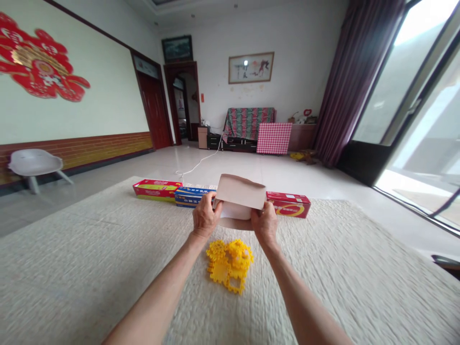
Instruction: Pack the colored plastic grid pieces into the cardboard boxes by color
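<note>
Between my two hands is a small cardboard box (241, 191) with its plain greyish-brown flap raised and its mouth turned toward me. My left hand (206, 214) is closed on the box's left side, and my right hand (265, 221) grips the right side. The box's outer faces are hidden from here. Below it on the rug lies a small pile of yellow interlocking plastic pieces (220, 271), touched by neither hand.
A red-and-green box (157, 189), a blue box (189, 197) and a red box (290, 205) stand in a row on the cream rug (108, 258). A white chair (36, 163) is at left. A white cable (201, 160) crosses the tiled floor.
</note>
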Tool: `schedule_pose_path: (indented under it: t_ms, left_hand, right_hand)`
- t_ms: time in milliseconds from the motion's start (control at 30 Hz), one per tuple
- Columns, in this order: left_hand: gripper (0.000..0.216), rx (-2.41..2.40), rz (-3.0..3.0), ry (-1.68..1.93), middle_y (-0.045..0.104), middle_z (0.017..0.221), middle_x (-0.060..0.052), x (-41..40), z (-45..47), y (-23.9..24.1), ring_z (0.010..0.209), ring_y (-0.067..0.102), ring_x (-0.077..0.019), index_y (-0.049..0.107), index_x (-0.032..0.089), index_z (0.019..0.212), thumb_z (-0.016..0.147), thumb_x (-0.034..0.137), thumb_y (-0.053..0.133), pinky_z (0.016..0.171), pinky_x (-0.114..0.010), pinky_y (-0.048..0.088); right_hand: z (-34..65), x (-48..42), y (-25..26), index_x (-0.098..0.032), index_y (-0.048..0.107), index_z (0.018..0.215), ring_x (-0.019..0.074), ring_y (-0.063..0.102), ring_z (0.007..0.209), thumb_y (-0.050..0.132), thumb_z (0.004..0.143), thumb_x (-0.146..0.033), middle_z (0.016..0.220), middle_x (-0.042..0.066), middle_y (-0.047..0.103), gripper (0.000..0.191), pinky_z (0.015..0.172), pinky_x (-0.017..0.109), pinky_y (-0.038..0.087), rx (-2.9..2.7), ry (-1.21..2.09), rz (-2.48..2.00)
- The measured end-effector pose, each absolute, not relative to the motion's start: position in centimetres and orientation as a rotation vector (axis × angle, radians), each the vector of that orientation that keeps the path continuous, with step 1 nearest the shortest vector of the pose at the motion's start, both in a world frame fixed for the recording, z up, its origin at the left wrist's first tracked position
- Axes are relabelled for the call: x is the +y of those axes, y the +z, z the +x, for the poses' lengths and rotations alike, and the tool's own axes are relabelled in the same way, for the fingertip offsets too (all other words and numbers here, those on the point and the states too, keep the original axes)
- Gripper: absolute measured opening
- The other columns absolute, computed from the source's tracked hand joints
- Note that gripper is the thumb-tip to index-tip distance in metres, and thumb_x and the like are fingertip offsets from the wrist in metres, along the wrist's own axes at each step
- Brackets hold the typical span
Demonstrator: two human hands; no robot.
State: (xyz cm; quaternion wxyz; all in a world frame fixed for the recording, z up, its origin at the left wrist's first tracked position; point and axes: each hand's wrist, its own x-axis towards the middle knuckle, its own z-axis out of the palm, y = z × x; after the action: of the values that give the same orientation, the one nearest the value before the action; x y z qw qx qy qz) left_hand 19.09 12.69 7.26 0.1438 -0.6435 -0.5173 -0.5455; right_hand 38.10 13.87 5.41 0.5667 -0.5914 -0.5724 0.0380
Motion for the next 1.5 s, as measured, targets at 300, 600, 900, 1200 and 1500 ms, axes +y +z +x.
schedule_pose_path:
  t_ms: [300,600,900,1200,1500]
  left_hand:
    - [0.034,-2.137,-2.188,-1.093,0.07,0.085,-0.004,2.2,22.0,9.0,0.079,0.066,-0.021,0.055,0.022,0.114,0.082,0.033,0.057,0.069,-0.027,0.044]
    - [0.029,-2.288,-2.383,-1.315,0.072,0.083,-0.007,-3.4,23.7,5.3,0.084,0.067,-0.0219,0.065,0.02,0.106,0.086,0.036,0.051,0.078,-0.029,0.045]
    - [0.031,-2.422,-2.137,-1.515,0.073,0.093,-0.009,-5.6,23.4,3.4,0.091,0.067,-0.0237,0.066,0.019,0.108,0.086,0.036,0.052,0.083,-0.032,0.046]
    - [0.03,-2.395,-1.89,-1.811,0.072,0.091,-0.008,-6.6,22.4,3.3,0.085,0.067,-0.0226,0.066,0.019,0.104,0.078,0.033,0.062,0.081,-0.033,0.048]
    - [0.028,-2.12,-1.899,-2.146,0.072,0.099,-0.007,-6.7,22.7,3.3,0.089,0.068,-0.0168,0.065,0.018,0.101,0.087,0.024,0.041,0.08,-0.026,0.052]
  right_hand:
    - [43.5,3.4,7.1,-0.016,0.06,0.099,0.0228,0.062,0.074,0.052,0.077,-0.034,0.081,0.009,0.068,0.029,0.06,0.029,0.037,-1.64,0.438,-1.857]
    - [46.8,-4.0,6.2,-0.018,0.068,0.087,0.0181,0.059,0.056,0.048,0.08,-0.047,0.066,0.006,0.068,0.035,0.052,0.027,0.039,-1.562,0.593,-1.858]
    - [48.0,-6.7,4.4,-0.016,0.068,0.097,0.0228,0.065,0.072,0.049,0.075,-0.047,0.079,0.009,0.07,0.042,0.061,0.031,0.047,-1.318,0.559,-1.765]
    - [47.4,-7.5,4.2,-0.015,0.063,0.107,0.0251,0.066,0.08,0.058,0.066,-0.047,0.09,0.011,0.069,0.052,0.067,0.034,0.051,-1.192,0.562,-1.568]
    - [44.9,-7.7,4.0,-0.017,0.064,0.093,0.0207,0.064,0.07,0.052,0.071,-0.049,0.08,0.007,0.07,0.041,0.068,0.034,0.051,-1.262,0.645,-1.393]
